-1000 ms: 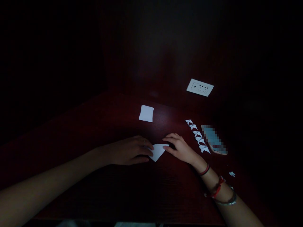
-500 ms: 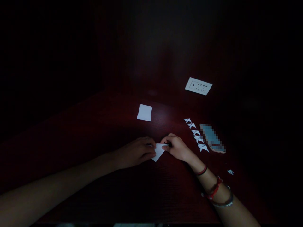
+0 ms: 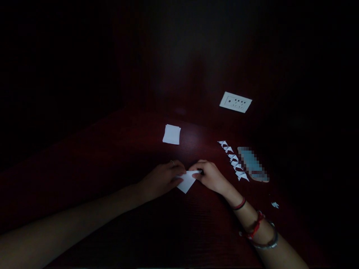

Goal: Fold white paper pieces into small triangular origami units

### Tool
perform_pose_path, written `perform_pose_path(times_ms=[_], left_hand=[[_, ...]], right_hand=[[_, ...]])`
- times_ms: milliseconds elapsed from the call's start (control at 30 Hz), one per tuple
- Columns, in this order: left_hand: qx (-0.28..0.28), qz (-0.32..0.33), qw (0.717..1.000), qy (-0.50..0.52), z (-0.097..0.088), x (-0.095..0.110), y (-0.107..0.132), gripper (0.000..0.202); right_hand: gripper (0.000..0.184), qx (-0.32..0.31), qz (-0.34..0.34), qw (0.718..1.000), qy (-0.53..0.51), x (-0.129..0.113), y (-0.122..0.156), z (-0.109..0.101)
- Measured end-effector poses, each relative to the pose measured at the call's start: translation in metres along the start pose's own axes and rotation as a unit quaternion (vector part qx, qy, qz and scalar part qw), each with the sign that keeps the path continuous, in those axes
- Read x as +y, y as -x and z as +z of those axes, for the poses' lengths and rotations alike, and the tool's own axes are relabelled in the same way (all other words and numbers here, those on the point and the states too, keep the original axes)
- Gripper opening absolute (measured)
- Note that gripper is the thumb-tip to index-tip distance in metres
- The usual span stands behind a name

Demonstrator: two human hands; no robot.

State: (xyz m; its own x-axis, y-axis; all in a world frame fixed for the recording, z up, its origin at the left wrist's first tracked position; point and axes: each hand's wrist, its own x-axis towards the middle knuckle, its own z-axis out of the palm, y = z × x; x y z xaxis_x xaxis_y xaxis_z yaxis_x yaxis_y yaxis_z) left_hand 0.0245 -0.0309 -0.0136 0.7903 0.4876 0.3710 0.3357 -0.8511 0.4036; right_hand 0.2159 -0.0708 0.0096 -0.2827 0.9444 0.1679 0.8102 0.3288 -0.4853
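Note:
A white sheet of paper (image 3: 186, 184), folded to a triangle with its point towards me, lies between my hands on the dark red table. My left hand (image 3: 165, 178), with a ring on one finger, pinches the paper's left side between thumb and fingers. At its upper right corner my right hand (image 3: 209, 175) is closed on it, thumb below and fingers curled above. The fingers cover both upper corners of the paper.
A stack of square white paper (image 3: 171, 134) lies beyond my hands. To the right are a row of folded paper pieces (image 3: 233, 160), a phone (image 3: 253, 164) and small white scraps (image 3: 275, 205). A socket plate (image 3: 235, 102) is on the wall behind.
My left thumb and fingers have shifted slightly left along the paper, so more of its surface shows. My right hand keeps its hold on the corner. The view has tipped slightly.

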Motion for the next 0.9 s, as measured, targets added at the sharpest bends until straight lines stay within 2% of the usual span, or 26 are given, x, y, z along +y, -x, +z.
perform_pose_path(times_ms=[167,333,900], left_hand=[[0.023,-0.037,0.997,0.061,0.011,-0.01,-0.001,0.024],[0.035,-0.013,0.999,0.012,0.012,-0.01,-0.002,0.02],[0.029,0.001,0.999,0.015,0.011,-0.009,-0.004,0.019]], right_hand=[[0.019,0.02,-0.031,0.999,0.007,0.002,0.001,0.0],[0.018,0.027,-0.062,0.997,0.033,0.003,0.002,0.001],[0.005,0.019,-0.038,0.999,0.03,0.013,-0.002,-0.001]])
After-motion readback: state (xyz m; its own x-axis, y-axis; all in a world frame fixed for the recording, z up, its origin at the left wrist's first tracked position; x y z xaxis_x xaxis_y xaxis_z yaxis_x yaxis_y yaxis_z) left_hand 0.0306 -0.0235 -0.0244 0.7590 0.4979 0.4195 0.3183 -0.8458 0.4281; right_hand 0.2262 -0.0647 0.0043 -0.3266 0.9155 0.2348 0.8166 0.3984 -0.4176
